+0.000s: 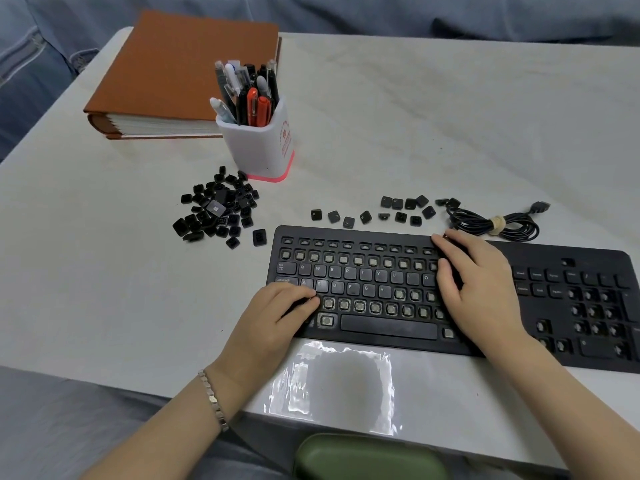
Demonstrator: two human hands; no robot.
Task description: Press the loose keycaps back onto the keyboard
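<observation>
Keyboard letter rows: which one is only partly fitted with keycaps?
The middle row, starting at Caps Lock: caps A to H are on, then bare switches. The row above shows caps throughout; the row below, only bare switches.

A keyboard (388,327) lies near the table's (450,133) front edge. A keycap heap (218,209) sits behind-left, a pen holder (259,147) beyond it.

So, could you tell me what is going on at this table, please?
A person is refitting keycaps on a black keyboard. The left hand, fingers curled, works at the bottom letter row's left end; the right hand lies flat on the key block's right side. Number and bottom rows show bare switches. Loose keycaps lie in a pile and a row behind the keyboard.
</observation>
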